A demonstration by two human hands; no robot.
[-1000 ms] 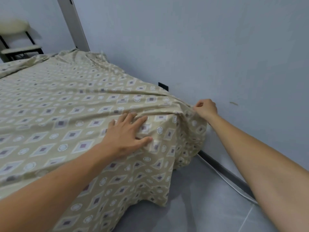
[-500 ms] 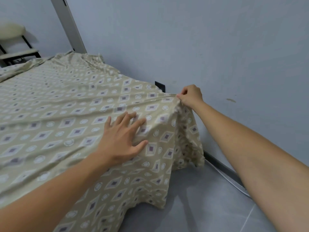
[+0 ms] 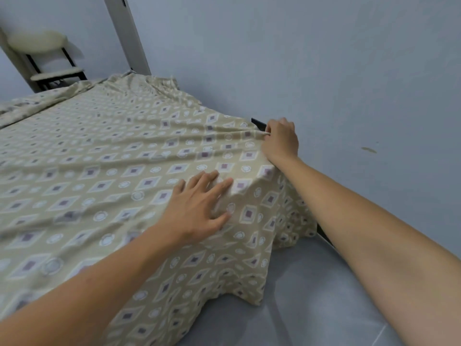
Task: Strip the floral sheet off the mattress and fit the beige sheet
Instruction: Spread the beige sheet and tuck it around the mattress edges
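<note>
Two hands work at the near corner of the bed, where the beige sheet (image 3: 104, 156), printed with diamonds and circles, covers the whole visible top of the mattress and hangs loose over its near side and corner. The left hand (image 3: 199, 211) lies flat with fingers spread, pressing the cloth down just inside the corner. The right hand (image 3: 280, 142) pinches the sheet's edge at the side next to the wall (image 3: 324, 71), fingers curled round a gathered fold, with taut creases running from that grip across the bed. No floral sheet is in view, so the stripping step appears complete, and the fitting appears well advanced. What seems to remain is tucking: the draped hem at this corner hangs free above the floor (image 3: 311, 308), and the far end, near the chair (image 3: 52, 68), looks rumpled and not yet smoothed. Whether the other corners are tucked cannot be told from this view.
</note>
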